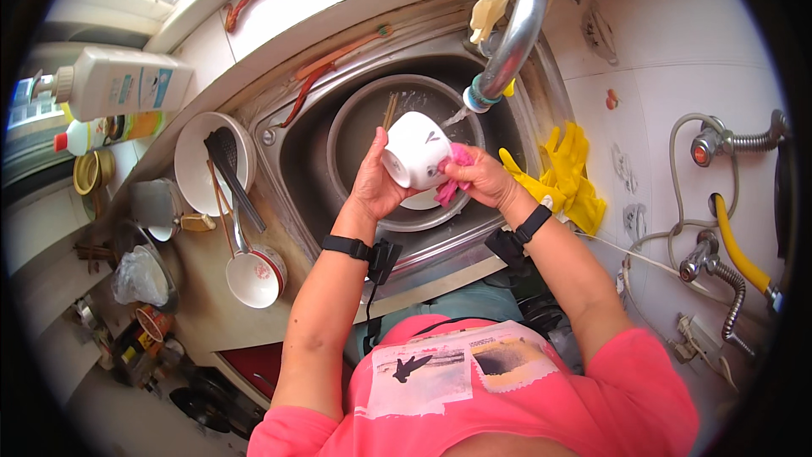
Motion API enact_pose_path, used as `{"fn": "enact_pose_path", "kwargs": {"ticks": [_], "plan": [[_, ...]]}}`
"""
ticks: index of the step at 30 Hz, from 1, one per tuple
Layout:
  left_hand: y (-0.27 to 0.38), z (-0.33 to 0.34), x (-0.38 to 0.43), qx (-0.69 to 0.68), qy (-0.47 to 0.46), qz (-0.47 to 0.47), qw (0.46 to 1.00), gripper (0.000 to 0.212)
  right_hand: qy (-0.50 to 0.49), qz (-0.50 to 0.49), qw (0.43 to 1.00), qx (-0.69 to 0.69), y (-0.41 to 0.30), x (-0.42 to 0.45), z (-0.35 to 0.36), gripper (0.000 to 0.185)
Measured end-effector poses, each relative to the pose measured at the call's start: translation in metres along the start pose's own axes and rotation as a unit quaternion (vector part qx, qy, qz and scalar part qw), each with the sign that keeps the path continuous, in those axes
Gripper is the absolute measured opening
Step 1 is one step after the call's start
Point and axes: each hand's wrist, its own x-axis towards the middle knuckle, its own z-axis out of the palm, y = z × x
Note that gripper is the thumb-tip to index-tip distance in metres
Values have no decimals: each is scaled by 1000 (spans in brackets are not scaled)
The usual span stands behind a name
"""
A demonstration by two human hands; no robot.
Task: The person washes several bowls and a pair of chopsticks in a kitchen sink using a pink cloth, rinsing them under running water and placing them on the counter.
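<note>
A white ceramic bowl (415, 139) with a dark printed pattern is tilted on its side over the sink, its foot toward my left. My left hand (374, 181) grips it from the left and below. In my right hand (485, 178) is a pink cloth (451, 193), pressed to the bowl's right side. Water runs from the metal faucet (517, 38) just behind the bowl. Beneath the hands, a round metal basin (334, 146) sits in the stainless steel sink (298, 171). It holds water, wooden chopsticks (391, 109) and a white dish (420, 201), partly hidden.
Yellow rubber gloves (564, 181) lie over the sink's right edge. On the left counter are a large white bowl (190, 158), a black slotted turner (231, 171) and stacked small bowls (252, 279). A white pump bottle (127, 84) stands by the window. Hoses and valves (707, 146) line the right wall.
</note>
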Motion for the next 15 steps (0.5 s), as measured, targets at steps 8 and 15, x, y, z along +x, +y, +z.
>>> {"fn": "enact_pose_path", "kwargs": {"ticks": [8, 15], "plan": [[-15, 4, -21, 62, 58, 120, 989, 47, 5, -30, 982, 188, 1, 2, -31, 49], [-12, 18, -21, 197, 46, 160, 966, 55, 43, 16, 976, 212, -8, 2, -31, 55]]}}
